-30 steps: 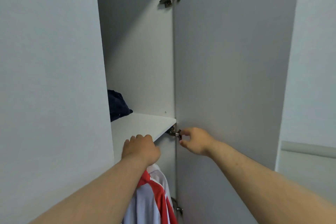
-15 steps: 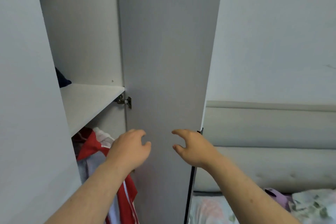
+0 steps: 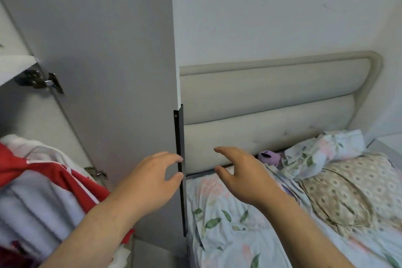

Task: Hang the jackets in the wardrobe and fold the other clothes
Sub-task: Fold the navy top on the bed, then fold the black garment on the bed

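The grey wardrobe door stands open, edge-on to me, with a black strip handle along its edge. My left hand hovers in front of the door, its loosely curved fingertips right by the black handle, holding nothing. My right hand floats over the bed with spread, relaxed fingers, also empty. A red and white jacket hangs inside the wardrobe at the lower left, next to my left forearm.
A bed with a floral sheet, a patterned pillow and a crumpled floral cloth lies to the right, against a beige padded headboard. A purple item peeks out by the headboard. A white wardrobe shelf is at upper left.
My view has swung right from the wardrobe interior toward the bed. Both hands left the shelf and hinge, dropped lower and moved right; the left now sits by the door's black handle.
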{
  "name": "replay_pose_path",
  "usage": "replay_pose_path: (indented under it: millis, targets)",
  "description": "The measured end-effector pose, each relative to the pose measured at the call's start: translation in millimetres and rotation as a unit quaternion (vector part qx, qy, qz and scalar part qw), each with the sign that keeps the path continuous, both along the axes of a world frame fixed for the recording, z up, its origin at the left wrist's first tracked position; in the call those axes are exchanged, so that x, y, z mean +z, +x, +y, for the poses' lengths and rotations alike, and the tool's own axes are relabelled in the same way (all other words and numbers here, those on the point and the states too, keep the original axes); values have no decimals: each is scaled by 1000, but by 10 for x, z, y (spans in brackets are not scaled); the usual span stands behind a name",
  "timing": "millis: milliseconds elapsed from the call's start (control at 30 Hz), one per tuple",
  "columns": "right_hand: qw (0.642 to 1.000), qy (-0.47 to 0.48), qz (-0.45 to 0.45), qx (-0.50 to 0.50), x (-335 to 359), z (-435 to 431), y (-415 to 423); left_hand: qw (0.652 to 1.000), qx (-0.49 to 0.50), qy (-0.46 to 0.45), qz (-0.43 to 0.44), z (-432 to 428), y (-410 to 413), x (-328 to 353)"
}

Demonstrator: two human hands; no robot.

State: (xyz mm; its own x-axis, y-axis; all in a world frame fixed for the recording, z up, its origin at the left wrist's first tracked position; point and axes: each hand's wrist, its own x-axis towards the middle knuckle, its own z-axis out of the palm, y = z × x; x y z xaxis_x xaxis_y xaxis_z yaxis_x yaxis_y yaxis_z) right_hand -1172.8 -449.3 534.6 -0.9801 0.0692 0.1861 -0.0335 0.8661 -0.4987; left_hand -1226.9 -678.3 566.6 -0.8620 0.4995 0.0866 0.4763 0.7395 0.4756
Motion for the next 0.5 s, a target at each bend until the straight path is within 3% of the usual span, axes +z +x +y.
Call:
replay_pose_path:
  millis: [267, 500]
  targets:
    - [989, -60, -72, -112, -522, 653, 85, 993, -114, -11, -32, 720, -351, -301]
    - [972, -56, -150, -173, -810, 1129, 202, 981, -182, -45, -37, 1192, -712, -459]
